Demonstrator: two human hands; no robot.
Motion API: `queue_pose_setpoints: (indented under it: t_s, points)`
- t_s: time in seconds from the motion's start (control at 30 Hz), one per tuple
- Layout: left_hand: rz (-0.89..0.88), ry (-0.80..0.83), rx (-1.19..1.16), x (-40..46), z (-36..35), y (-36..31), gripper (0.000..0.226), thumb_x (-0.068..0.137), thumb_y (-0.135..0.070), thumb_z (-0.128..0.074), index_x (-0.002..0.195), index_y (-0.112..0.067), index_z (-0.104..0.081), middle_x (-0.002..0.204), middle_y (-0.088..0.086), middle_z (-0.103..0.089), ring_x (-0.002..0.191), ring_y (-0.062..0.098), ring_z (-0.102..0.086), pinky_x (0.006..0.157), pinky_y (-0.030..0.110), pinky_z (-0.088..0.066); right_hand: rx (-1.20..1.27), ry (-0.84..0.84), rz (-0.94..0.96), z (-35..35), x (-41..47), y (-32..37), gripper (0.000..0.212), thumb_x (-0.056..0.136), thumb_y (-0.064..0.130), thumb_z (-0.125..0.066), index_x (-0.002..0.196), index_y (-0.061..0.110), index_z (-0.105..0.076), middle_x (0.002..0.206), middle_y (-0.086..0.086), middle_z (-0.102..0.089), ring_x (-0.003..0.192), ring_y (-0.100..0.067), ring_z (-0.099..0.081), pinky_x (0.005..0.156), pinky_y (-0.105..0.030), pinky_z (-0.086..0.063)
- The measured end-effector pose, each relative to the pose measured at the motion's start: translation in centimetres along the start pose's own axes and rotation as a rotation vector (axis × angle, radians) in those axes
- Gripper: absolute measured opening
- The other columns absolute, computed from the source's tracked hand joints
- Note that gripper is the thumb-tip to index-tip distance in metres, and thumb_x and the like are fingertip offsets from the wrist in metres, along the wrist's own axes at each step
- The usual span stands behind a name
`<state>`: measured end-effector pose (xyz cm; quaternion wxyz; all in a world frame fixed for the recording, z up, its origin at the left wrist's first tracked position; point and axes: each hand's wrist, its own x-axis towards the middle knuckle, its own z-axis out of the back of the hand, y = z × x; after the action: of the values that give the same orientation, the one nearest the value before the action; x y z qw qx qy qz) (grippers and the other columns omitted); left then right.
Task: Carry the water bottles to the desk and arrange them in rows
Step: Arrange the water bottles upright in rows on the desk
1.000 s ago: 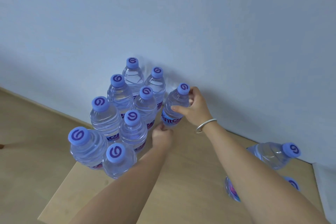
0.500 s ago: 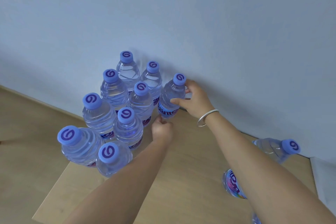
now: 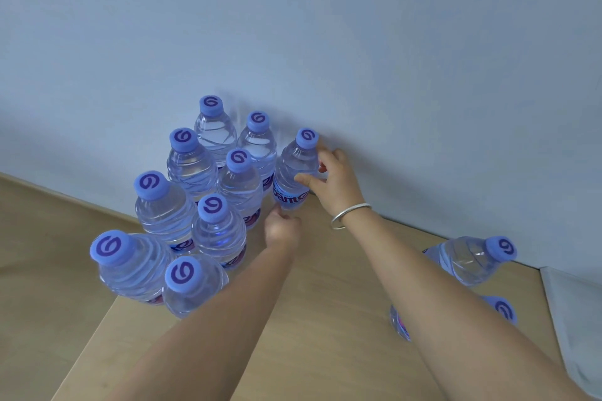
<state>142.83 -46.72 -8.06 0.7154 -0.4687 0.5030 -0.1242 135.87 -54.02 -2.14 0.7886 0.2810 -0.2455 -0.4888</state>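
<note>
So I had both hands on one bottle back by the wall, at the far edge of the tabletop. My right hand was wrapped around its side, thumb across the front just above the label and the other fingers curled round the back. My left hand was down at the base of it, fingers curled in against the bottom; couldn't really see the fingertips from up there, so I can't say how firm that grip was. The bottle leaned a bit, cap tipped toward the wall.

Right next to it, on the left, stood the rest of the pack: eight bottles, upright and packed tight in two lines running from the wall out to the tabletop's near left corner, purple caps all facing up. The one I held sat just beside the back pair, starting a third line.

Over by the right edge there were two more, well apart from the group. The far one lay tipped over with its cap pointing right; the near one was mostly hidden behind my right forearm. A silver bangle sat on my right wrist.
</note>
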Motion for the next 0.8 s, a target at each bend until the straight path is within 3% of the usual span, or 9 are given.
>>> queue_pose_setpoints:
  t_s: [0.07, 0.17, 0.27, 0.43, 0.53, 0.67, 0.73, 0.8]
  points:
    - [-0.011, -0.009, 0.050, -0.4, 0.1, -0.2, 0.061, 0.088, 0.002, -0.047, 0.144, -0.014, -0.031, 0.128, 0.011, -0.054, 0.115, 0.027, -0.053, 0.088, 0.027, -0.039, -0.010, 0.025, -0.018, 0.0, -0.2, 0.3, 0.067, 0.079, 0.025, -0.070, 0.138, 0.015, -0.040, 0.099, -0.006, -0.042, 0.089, -0.023, -0.049, 0.080, -0.028, -0.041]
    - [-0.044, 0.005, 0.117, -1.7, 0.0, -0.3, 0.059, 0.088, 0.000, -0.049, 0.143, -0.011, -0.033, 0.137, 0.011, -0.049, 0.121, 0.026, -0.049, 0.086, 0.024, -0.035, 0.043, 0.097, -0.077, 0.3, -1.9, 0.3, 0.082, 0.082, 0.025, -0.068, 0.147, 0.018, -0.018, 0.130, -0.013, -0.047, 0.117, -0.024, -0.048, 0.094, -0.029, -0.037]
    - [-0.092, 0.051, 0.177, -2.9, -0.2, -0.2, 0.059, 0.087, -0.002, -0.050, 0.143, -0.012, -0.034, 0.140, 0.009, -0.046, 0.123, 0.023, -0.048, 0.087, 0.024, -0.036, 0.070, 0.058, -0.132, 1.0, -5.1, 0.4, 0.074, 0.084, 0.021, -0.066, 0.145, 0.012, -0.025, 0.141, -0.012, -0.041, 0.130, -0.024, -0.041, 0.105, -0.030, -0.033]
    - [-0.167, 0.134, 0.278, -4.8, -0.7, 0.5, 0.058, 0.086, -0.004, -0.054, 0.141, -0.009, -0.036, 0.140, 0.007, -0.046, 0.121, 0.023, -0.048, 0.087, 0.023, -0.035, -0.008, -0.256, -0.226, 5.6, -9.6, 1.5, 0.039, 0.083, 0.017, -0.063, 0.121, 0.007, -0.055, 0.119, -0.009, -0.058, 0.103, -0.025, -0.057, 0.093, -0.035, -0.044]
    - [-0.196, 0.172, 0.312, -6.1, -1.2, 0.9, 0.058, 0.086, -0.003, -0.055, 0.140, -0.007, -0.036, 0.140, 0.007, -0.046, 0.119, 0.023, -0.050, 0.094, 0.027, -0.038, -0.101, -0.400, -0.242, 10.5, -11.3, 1.5, 0.033, 0.082, 0.016, -0.062, 0.114, 0.007, -0.059, 0.115, -0.011, -0.058, 0.104, -0.025, -0.055, 0.090, -0.031, -0.040]
    - [-0.189, 0.221, 0.294, -7.9, -1.8, 1.3, 0.061, 0.086, -0.002, -0.055, 0.143, -0.008, -0.033, 0.139, 0.005, -0.047, 0.114, 0.018, -0.050, 0.085, 0.023, -0.035, -0.213, -0.636, -0.465, 17.0, -12.8, -0.9, 0.032, 0.079, 0.020, -0.062, 0.106, 0.005, -0.058, 0.112, -0.015, -0.054, 0.106, -0.032, -0.051, 0.081, -0.032, -0.038]
    - [-0.194, 0.251, 0.286, -8.6, -1.9, 1.6, 0.060, 0.086, -0.001, -0.055, 0.142, -0.006, -0.034, 0.138, 0.008, -0.047, 0.115, 0.019, -0.049, 0.086, 0.023, -0.034, -0.202, -0.532, -0.669, 18.5, -13.3, -2.3, 0.047, 0.075, 0.029, -0.069, 0.111, 0.004, -0.052, 0.113, -0.013, -0.049, 0.108, -0.033, -0.049, 0.080, -0.033, -0.038]
    - [-0.195, 0.279, 0.297, -9.2, -1.9, 1.9, 0.059, 0.085, 0.000, -0.054, 0.141, -0.005, -0.034, 0.137, 0.009, -0.047, 0.119, 0.021, -0.048, 0.088, 0.023, -0.033, -0.120, -0.335, -0.798, 18.3, -13.6, -3.0, 0.047, 0.069, 0.033, -0.075, 0.098, 0.006, -0.049, 0.092, -0.005, -0.048, 0.091, -0.030, -0.050, 0.070, -0.031, -0.040]
